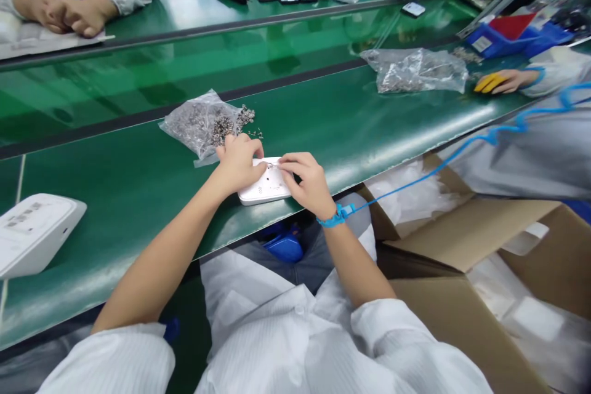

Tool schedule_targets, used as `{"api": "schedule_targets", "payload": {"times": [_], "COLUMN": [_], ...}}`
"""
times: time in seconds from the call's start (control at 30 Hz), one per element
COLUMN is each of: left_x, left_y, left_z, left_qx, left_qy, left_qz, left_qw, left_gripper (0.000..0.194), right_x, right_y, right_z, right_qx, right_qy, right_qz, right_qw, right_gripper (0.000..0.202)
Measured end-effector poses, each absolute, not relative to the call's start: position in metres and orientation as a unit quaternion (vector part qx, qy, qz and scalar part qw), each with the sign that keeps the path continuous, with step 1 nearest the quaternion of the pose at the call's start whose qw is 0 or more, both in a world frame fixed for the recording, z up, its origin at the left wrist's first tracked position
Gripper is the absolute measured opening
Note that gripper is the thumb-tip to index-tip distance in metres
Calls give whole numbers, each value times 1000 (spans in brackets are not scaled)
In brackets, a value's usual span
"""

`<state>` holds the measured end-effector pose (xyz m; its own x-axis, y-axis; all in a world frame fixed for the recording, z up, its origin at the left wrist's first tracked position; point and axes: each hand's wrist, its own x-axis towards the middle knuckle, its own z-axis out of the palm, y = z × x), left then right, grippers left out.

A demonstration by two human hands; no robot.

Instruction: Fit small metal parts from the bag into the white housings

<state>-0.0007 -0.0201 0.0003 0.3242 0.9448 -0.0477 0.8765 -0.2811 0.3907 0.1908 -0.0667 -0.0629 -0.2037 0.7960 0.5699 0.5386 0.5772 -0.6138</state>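
A white plastic device (266, 188) lies flat on the green bench near its front edge, with small holes and dark spots on its upper face. My left hand (237, 163) rests over its left back part, thumb on the surface and fingers reaching toward the small metal parts (226, 128) in an open clear bag (191, 123). On the device's right side is my right hand (307, 180), its thumb and fingertips pinched together at the top face. What those fingertips hold is too small to make out. A blue strap (336, 215) circles my right wrist.
Another white device (39, 231) sits at far left. A second bag of parts (420, 71) lies back right, near a person's hand (501, 82). A blue coiled cord (434, 169) runs rightward above cardboard boxes (475, 231). People's hands show across the bench.
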Motion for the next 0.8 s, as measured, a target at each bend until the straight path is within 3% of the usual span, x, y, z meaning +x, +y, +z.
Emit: {"api": "schedule_targets", "payload": {"times": [0.1,0.33,0.8], "left_x": [0,-4,1], "left_y": [-16,-10,-16], "left_z": [-1,-13,-11], "left_qx": [778,787,796], "left_qy": [588,561,569], "left_qz": [88,148,137], "left_qw": [203,209,155], "left_gripper": [9,13,20], "right_x": [190,188,189], "right_y": [-70,-70,-69], "right_z": [-65,-66,-61], "right_qx": [-431,-455,-435], "right_qy": [-780,-801,-816], "right_qz": [130,115,98], "right_qw": [435,373,367], "right_gripper": [29,29,30]}}
